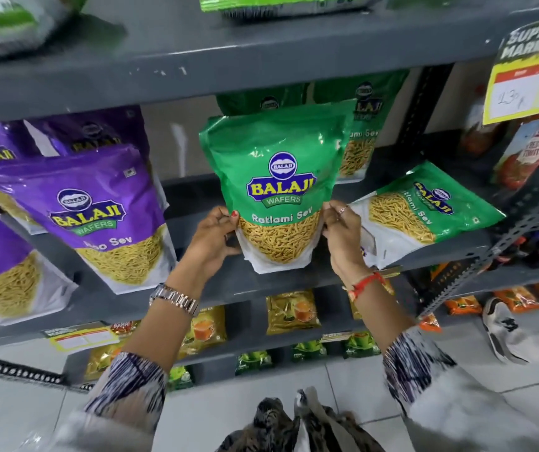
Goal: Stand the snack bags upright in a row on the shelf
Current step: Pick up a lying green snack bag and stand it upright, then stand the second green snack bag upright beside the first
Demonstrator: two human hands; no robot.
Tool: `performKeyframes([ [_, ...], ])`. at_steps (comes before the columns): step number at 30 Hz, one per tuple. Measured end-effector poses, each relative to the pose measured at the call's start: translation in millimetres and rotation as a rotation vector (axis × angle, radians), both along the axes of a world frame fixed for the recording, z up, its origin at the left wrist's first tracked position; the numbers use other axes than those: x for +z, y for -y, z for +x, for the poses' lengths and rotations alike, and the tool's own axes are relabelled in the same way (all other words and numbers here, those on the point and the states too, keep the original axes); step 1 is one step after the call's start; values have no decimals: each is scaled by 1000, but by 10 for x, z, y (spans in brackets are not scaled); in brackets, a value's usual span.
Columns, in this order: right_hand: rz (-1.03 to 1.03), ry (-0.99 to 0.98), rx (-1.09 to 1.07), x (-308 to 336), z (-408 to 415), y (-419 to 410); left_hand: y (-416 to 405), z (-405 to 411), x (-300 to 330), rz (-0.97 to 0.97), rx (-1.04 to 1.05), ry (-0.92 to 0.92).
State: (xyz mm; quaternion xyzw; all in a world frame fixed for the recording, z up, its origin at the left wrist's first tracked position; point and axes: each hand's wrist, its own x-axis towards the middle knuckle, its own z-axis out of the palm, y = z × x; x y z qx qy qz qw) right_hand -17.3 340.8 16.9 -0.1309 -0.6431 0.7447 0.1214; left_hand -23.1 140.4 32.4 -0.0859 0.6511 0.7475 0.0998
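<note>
Seemingly upright green bag (274,187) on grey shelf (196,272)

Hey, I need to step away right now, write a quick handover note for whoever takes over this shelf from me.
Left hand and right hand: both grip the lower sides of the green Ratlami Sev bag, held upright at the shelf front.
Done: purple Sev bags stand at left; another green bag stands behind.
Left: set this bag down, then stand up the fallen Ratlami Sev bag lying at right.

Glossy plastic snack bags (274,177) (crinkled, light-catching) on a matt grey metal shelf (196,197).
</note>
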Motion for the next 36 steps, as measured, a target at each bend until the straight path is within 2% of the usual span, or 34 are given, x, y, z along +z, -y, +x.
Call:
performKeyframes([
  [6,-10,20,58,-154,-179,38,11,-86,-45,23,55,15],
  [17,131,-55,148,-158,-122,-15,-89,-77,-193,9,269,13],
  [19,94,-109,130,-115,-60,-107,-181,-32,-219,10,479,-107],
  [21,71,-185,48,-83,13,-262,-322,43,-187,-74,762,-401],
  [23,8,-196,-135,-57,110,-473,-578,131,-150,-178,867,-726],
  [24,-19,-177,-261,-63,147,-597,-754,183,-136,-198,825,-840],
  [26,-41,-119,-477,-130,168,-858,-1125,242,-130,-216,604,-982],
  [29,-163,46,-658,-296,167,-1174,-1634,74,-129,-339,206,-993],
  [31,-259,164,-651,-408,189,-1355,-1979,-195,-77,-504,-13,-899],
  [33,-357,230,-487,-501,224,-1445,-2247,-525,-40,-651,-93,-760],
  [36,-522,248,-322,-541,219,-1514,-2497,-1043,-72,-858,-234,-402],
])
